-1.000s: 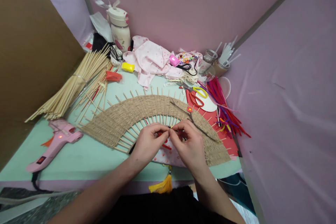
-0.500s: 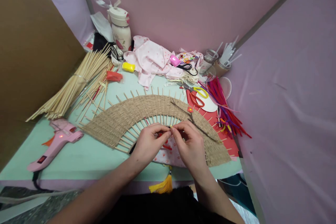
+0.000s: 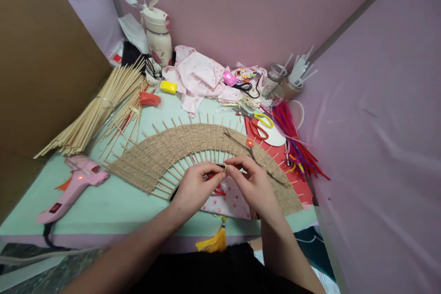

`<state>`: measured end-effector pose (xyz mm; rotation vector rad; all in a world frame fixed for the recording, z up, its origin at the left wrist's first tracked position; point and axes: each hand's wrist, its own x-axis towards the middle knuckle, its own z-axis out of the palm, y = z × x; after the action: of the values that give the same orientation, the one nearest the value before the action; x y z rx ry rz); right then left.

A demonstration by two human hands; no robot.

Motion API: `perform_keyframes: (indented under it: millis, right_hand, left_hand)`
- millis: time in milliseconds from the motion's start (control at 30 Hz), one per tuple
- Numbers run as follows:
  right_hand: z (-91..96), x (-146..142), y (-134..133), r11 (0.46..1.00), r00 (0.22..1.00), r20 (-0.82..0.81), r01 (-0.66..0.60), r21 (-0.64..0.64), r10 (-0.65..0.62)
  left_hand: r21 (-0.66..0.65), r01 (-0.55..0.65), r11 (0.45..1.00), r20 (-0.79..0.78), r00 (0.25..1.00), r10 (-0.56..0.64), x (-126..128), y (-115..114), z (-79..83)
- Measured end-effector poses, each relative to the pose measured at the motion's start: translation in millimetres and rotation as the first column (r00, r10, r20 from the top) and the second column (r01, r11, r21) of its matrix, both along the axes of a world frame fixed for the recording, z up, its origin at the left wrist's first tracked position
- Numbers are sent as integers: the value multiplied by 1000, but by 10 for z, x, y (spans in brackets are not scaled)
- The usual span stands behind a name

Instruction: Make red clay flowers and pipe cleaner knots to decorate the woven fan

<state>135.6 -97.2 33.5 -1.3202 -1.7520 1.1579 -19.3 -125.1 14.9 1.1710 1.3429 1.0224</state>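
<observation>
Over the lower middle of a woven fan (image 3: 141, 167) with thin wooden ribs, my two hands meet fingertip to fingertip. My left hand (image 3: 198, 186) pinches thumb against fingers. My right hand (image 3: 253, 183) is also closed in a pinch, its tips touching the left ones. Between them shows a tiny yellowish bit (image 3: 225, 166), too small to name. Below lies pink dotted fabric (image 3: 230, 200) with a red piece partly hidden by my hands. A yellow tassel (image 3: 213, 242) hangs at the fan's base. A dark twig (image 3: 257, 161) with a red flower (image 3: 250, 143) rests on the weave.
At left lie a pink glue gun (image 3: 72, 188) with its light on and a bundle of wooden sticks (image 3: 93, 110). Scissors (image 3: 258, 131) and pipe cleaners (image 3: 296, 142) lie right. A bottle (image 3: 158, 39) and pink cloth (image 3: 196, 73) stand along the back.
My right hand has shifted slightly to the right, uncovering more of the dotted fabric. My left hand stays nearly in place, and the fingertips still meet.
</observation>
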Motion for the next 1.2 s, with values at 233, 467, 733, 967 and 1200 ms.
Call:
perform_keyframes:
  millis: [233,467,733,967,1200]
  right_hand:
    - [8,94,154,979,983,-141,-136,-153,115]
    - [-79,55,70,997,975,-220,-17,-69,2]
    - [-104,25,-54,974,984,-168,-18,226,57]
    - [-109,4,-72,955,991,-128,6,297,33]
    - [-142,-42,-64,963,985,-171,54,264,-8]
  left_hand:
    - [-197,30,980,236,972,18,14,-15,62]
    - [-350,23,936,532,827,179,26,-7,3]
    - [-430,0,903,644,700,307,41,22,41]
    - [-412,-32,910,668,669,326,56,4,26]
    - [-440,-61,896,676,634,376,69,9,37]
